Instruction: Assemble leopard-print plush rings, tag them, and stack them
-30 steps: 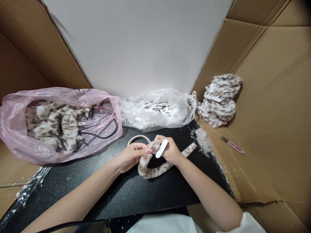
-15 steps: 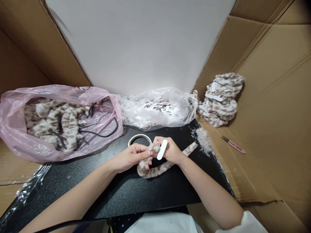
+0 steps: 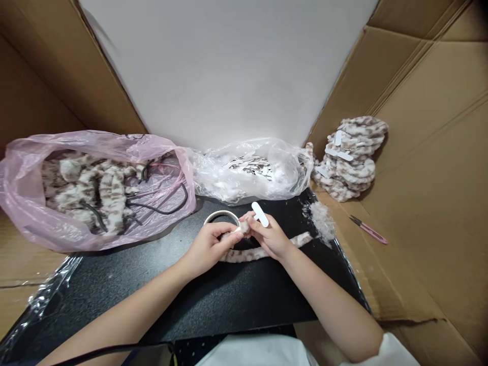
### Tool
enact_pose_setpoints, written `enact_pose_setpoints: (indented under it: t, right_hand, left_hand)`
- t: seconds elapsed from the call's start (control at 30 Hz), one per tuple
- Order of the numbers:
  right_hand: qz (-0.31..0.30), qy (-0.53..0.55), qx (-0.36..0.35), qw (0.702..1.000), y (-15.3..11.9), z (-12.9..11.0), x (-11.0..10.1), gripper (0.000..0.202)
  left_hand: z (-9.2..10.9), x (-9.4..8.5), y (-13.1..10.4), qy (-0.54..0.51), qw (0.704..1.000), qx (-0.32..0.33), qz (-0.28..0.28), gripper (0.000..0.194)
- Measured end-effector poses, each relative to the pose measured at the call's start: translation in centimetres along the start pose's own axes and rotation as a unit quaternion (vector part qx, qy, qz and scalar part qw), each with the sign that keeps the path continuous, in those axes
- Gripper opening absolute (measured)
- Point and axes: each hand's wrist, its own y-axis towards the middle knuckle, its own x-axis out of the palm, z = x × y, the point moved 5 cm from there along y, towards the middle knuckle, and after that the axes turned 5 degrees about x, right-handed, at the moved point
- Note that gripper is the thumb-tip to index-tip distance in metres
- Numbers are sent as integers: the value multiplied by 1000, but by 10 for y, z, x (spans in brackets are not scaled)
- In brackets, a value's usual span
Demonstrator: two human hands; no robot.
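Observation:
A spotted, fluffy strip (image 3: pixel 249 254) in cream and brown lies curved on the black table, its near end lifted between my hands. My left hand (image 3: pixel 209 244) pinches that end from the left. From the right, my right hand (image 3: pixel 270 236) grips the same end with closed fingers. A white rounded tag (image 3: pixel 260 214) sticks up at my right fingers; its attachment is hidden. Just behind my left hand lies a roll of tape (image 3: pixel 221 213), partly covered by the fingers.
A pink bag (image 3: pixel 34 223) of furry pieces and dark cords is at the left. Behind my hands lies a clear bag (image 3: pixel 213 185) of white tags. Fluff (image 3: pixel 321 219), a furry pile (image 3: pixel 354 168) and pink-handled snips (image 3: pixel 369 230) are at the right, beside cardboard walls.
The furry end has turned and is now more covered by my fingers. The white tag has moved up and tilted the other way. The view has shifted slightly.

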Motion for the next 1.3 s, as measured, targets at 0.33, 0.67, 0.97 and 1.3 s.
enact_pose_setpoints:
  t: [0.33, 0.67, 0.97, 1.3]
  right_hand:
    - [-68, 75, 12, 995, -2, -1, 4, 32]
    - [49, 116, 8, 992, 6, 3, -14, 35]
    - [-62, -136, -45, 988, -1, 0, 0, 39]
    - [-107, -340, -44, 933, -9, 6, 17, 7]
  left_hand:
    - [-10, 22, -5, -317, 929, -160, -105, 51]
    - [-18, 16, -2, -290, 949, -115, -51, 37]
    - [-13, 3, 2, -398, 913, -73, 50, 34]
    - [-5, -7, 5, -480, 872, -63, 67, 26]
